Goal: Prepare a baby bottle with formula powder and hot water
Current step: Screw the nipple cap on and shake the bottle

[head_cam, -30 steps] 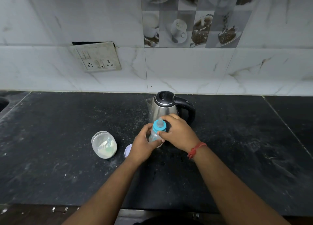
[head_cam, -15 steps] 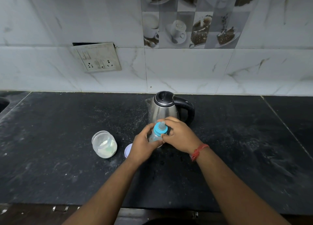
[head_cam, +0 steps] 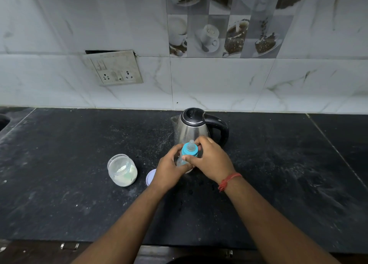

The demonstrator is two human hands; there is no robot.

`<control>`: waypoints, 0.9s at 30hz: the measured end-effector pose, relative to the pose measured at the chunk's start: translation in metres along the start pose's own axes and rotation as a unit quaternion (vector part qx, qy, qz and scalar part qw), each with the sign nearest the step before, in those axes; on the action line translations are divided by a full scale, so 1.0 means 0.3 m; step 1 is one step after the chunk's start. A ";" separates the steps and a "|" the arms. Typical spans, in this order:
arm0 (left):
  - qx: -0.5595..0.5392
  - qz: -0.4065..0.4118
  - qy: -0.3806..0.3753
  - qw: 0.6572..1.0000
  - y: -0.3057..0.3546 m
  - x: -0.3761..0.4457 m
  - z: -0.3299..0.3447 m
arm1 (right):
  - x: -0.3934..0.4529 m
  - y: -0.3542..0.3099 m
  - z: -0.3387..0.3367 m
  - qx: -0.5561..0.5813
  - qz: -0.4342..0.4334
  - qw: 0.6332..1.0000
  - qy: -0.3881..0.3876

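Jar: your clear plastic powder jar (head_cam: 122,170) stands open at the left on the black stone bench (head_cam: 59,184), its white lid (head_cam: 150,176) just right of it.
Left hand: your left hand (head_cam: 169,171) wraps its fingers round the clear baby bottle (head_cam: 182,160), steadying it.
Right hand: your right hand (head_cam: 211,162) pinches the blue teat collar (head_cam: 190,150), likely to screw it tight.
Kettle: the steel kettle (head_cam: 192,128) waits just behind.

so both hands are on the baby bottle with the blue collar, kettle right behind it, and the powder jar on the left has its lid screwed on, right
Not quite: the head view shows the powder jar open, with its lid lying on the counter beside it. Both the left hand and right hand hold the baby bottle, kettle behind.
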State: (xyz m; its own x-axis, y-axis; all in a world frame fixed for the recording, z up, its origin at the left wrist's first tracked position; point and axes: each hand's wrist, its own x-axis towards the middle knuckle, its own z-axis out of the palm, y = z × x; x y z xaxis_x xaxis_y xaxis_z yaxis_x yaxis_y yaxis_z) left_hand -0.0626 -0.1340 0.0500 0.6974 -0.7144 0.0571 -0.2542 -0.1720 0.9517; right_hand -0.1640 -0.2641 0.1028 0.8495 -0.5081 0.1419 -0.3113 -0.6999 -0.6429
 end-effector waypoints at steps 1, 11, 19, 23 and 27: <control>-0.001 -0.002 0.001 1.000 0.000 0.001 0.001 | 0.000 0.001 -0.001 -0.008 -0.002 1.000 0.002; 0.008 0.004 -0.003 1.000 0.014 0.019 -0.008 | 0.031 0.020 -0.024 0.060 -0.026 0.997 -0.029; 0.000 0.007 0.011 1.000 0.011 0.033 0.000 | 0.026 -0.006 0.008 -0.007 0.010 0.999 0.042; -0.013 0.000 0.017 1.000 0.004 0.026 -0.001 | 0.029 0.001 0.016 0.015 0.004 0.999 0.037; -0.008 0.001 0.017 1.000 0.009 0.034 0.000 | 0.033 0.011 0.013 0.030 -0.024 0.999 0.029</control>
State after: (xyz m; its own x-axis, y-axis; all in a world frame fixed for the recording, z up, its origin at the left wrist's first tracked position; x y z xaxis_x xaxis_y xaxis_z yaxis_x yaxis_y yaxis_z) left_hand -0.0561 -0.1416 0.0532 0.7189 -0.6917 0.0689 -0.2446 -0.1588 0.9565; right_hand -0.1549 -0.2695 0.0990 0.8363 -0.5038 0.2162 -0.2424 -0.6935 -0.6785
